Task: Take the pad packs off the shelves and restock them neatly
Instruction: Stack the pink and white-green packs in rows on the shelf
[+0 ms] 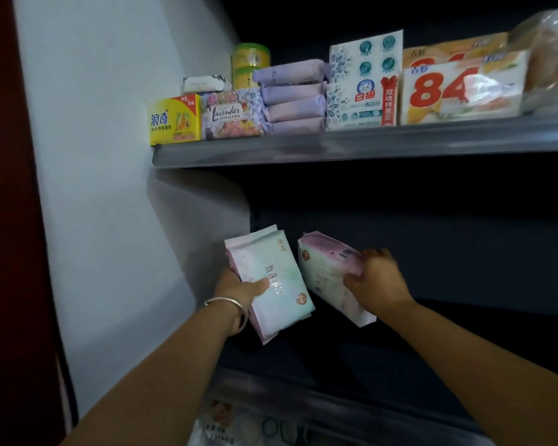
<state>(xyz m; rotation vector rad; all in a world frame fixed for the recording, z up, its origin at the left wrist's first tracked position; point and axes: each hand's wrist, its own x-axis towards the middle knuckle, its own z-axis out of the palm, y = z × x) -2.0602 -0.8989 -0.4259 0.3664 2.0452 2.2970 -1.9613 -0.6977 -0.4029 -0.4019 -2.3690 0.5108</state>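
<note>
**A:** Head view first. What have I got in each hand?

**B:** Your left hand [239, 292] grips the left pad pack [269, 281], thumb across its pale green face, fingers curled behind. Your right hand [375, 280] is closed round the right pad pack [330, 273], thumb on the front and fingers wrapped over the far edge. Both packs sit in the dark bay of the lower shelf [335, 391], under the upper shelf [351, 146].

**A:** Are they resting on the shelf or held in the air?

**B:** I can't tell; the bay is too dark to see where their bottom edges land.

**A:** How do they lie against each other?

**B:** That's what the next move turns on, I'd say. Each pack's long axis runs from upper left to lower right. They're side by side with a narrow gap, the left one close to the white side wall [110, 188]. The left pack shows its face, the right its back with the barcode.

**A:** So which leads?

**B:** My guess: square the left pack to the wall first, since it's nearer, then bring the right one up beside it. The soap boxes [203, 119] above are out of your way.
</note>
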